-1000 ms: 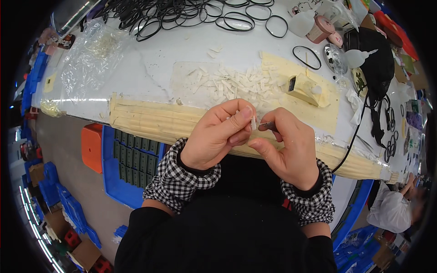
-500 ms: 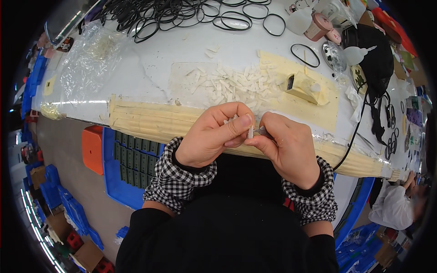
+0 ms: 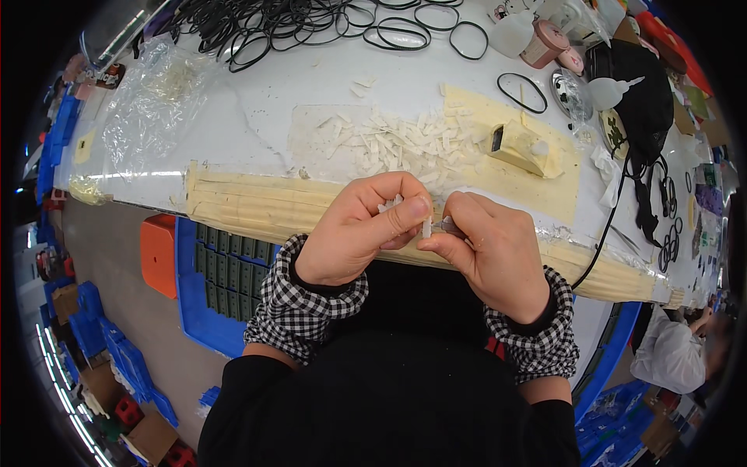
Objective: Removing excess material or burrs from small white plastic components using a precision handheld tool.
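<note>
My left hand (image 3: 350,233) is closed, pinching a small white strip (image 3: 427,227) upright between thumb and forefinger. More white bits show behind its thumb, tucked inside the curled fingers. Close beside it, my right hand (image 3: 502,253) is closed on a small grey, blade-like piece (image 3: 449,225), mostly hidden by the fingers; its kind is unclear. The tip of that piece points at the white strip, and I cannot tell if they touch. Just beyond both hands, a loose pile of small white strips (image 3: 412,144) lies on the white table (image 3: 257,117).
Yellow tape (image 3: 257,202) covers the table's near edge. A taped yellow block (image 3: 525,149) stands right of the pile. Black rubber loops (image 3: 397,35) lie at the back, a clear plastic bag (image 3: 159,101) at left. Below are an orange stool (image 3: 159,255) and a blue crate (image 3: 194,315).
Both hands have shifted only slightly, the left one a little to the left. Their grips on the white strip and the grey piece look the same.
</note>
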A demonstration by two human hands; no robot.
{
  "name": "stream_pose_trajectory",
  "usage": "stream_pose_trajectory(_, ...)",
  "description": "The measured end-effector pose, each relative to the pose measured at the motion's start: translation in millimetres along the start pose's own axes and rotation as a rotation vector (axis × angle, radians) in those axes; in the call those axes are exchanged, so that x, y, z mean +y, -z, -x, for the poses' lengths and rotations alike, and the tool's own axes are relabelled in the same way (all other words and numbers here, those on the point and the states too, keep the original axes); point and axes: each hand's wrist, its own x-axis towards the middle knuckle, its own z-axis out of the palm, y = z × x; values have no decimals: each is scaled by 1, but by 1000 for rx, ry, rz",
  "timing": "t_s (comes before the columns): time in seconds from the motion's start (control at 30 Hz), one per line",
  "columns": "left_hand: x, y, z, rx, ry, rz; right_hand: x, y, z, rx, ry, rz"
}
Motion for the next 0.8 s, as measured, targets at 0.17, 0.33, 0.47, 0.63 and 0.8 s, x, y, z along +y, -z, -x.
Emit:
stream_pose_trajectory(0.17, 1, 0, 1, 13, 9, -13, 1, 1, 0, -22, 5, 17)
stream_pose_trajectory(0.33, 1, 1, 1, -8, 5, -6, 1, 2, 0, -62, 25, 0)
stream_pose_trajectory(0.47, 5, -2, 3, 12, 15, -15, 7, 0, -1, -53, 27, -178)
stream_pose_trajectory(0.63, 0, -4, 2, 174, -48, -8, 5, -2, -1, 130, 92, -17)
stream_pose_trajectory(0.8, -2, -3, 3, 291, -98, -57, 10, -2, 1, 129, 34, 1)
